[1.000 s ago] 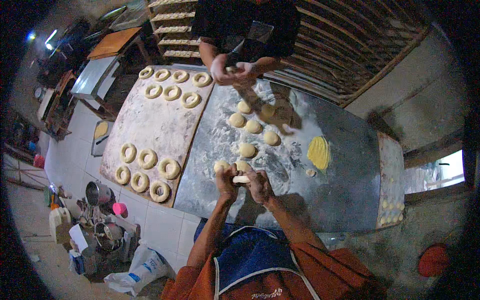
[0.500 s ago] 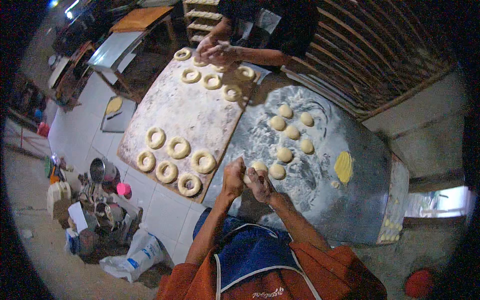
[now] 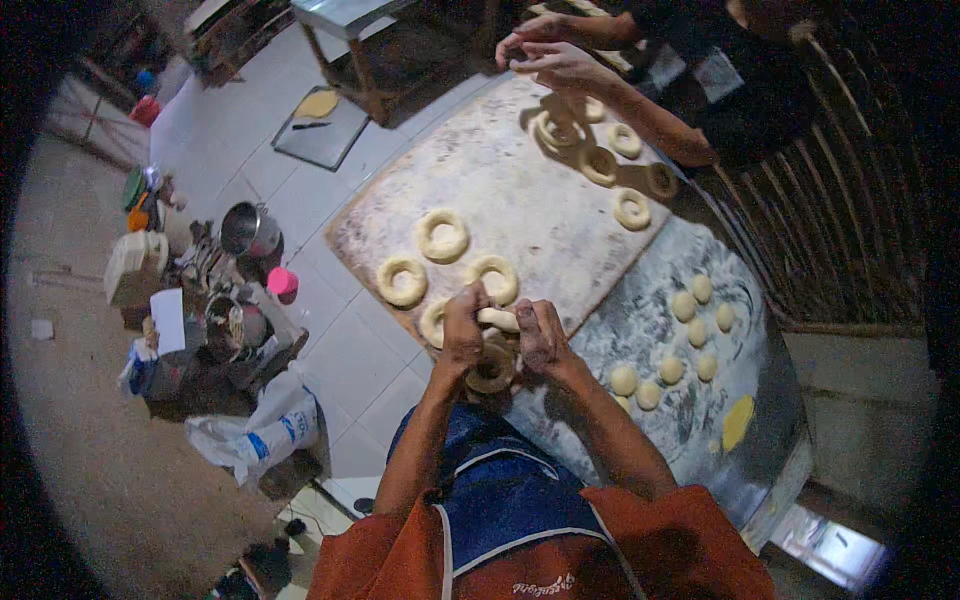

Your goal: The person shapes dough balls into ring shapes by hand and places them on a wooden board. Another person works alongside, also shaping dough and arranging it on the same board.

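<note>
A piece of pale dough (image 3: 498, 318), apparently a ring, is held between my left hand (image 3: 462, 330) and my right hand (image 3: 543, 340), with fingers of both closed on it. They are over the near corner of a floured wooden board (image 3: 530, 150), where dough rings (image 3: 462, 234) lie close by, some partly hidden under my hands. To the right, a floury metal worktop (image 3: 760, 380) bears several round dough balls (image 3: 648, 396) and a patch of yellow spread (image 3: 738, 422).
A co-worker's hands (image 3: 565, 65) are over the board's far end, beside more rings. On the tiled floor at left are a metal tray (image 3: 340, 140), pots (image 3: 240, 230), a jerrycan (image 3: 135, 268) and a white sack (image 3: 260, 430). A slatted wooden rack (image 3: 810, 230) is at right.
My view has swung left toward the board. My hands, still gripping dough, have moved from over the metal worktop onto the board. The co-worker's hands have lifted and shifted along the board's far end.
</note>
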`<state>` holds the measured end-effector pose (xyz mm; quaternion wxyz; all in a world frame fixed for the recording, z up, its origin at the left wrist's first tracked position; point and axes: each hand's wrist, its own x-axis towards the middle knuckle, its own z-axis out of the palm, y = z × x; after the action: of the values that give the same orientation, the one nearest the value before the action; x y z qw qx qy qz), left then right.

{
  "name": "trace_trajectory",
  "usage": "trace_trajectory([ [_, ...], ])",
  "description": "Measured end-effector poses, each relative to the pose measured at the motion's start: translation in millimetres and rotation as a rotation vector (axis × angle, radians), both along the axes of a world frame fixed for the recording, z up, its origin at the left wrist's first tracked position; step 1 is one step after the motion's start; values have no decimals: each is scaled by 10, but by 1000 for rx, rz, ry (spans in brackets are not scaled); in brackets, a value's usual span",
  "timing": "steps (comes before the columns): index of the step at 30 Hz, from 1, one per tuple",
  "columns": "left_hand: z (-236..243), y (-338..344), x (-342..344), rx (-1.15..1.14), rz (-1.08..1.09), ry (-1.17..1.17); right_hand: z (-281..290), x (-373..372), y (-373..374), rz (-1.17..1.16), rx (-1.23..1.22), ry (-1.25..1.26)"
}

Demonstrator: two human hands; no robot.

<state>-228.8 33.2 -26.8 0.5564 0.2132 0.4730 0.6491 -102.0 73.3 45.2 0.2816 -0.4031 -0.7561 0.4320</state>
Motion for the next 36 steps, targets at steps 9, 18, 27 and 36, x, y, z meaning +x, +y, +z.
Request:
trace_trajectory([
  [9, 218, 113, -1041, 97, 189, 494, -116, -1124, 309, 252, -307, 151],
  [18, -39, 406, -2143, -302, 433, 867, -72, -1837, 731, 124, -50, -228],
  [27, -113, 358, -2281, -177, 288, 1373, -52, -287, 52, 155, -364, -176],
  [36, -256, 216, -2154, -131, 390, 1378, 38, 1751, -811, -333, -633, -328],
])
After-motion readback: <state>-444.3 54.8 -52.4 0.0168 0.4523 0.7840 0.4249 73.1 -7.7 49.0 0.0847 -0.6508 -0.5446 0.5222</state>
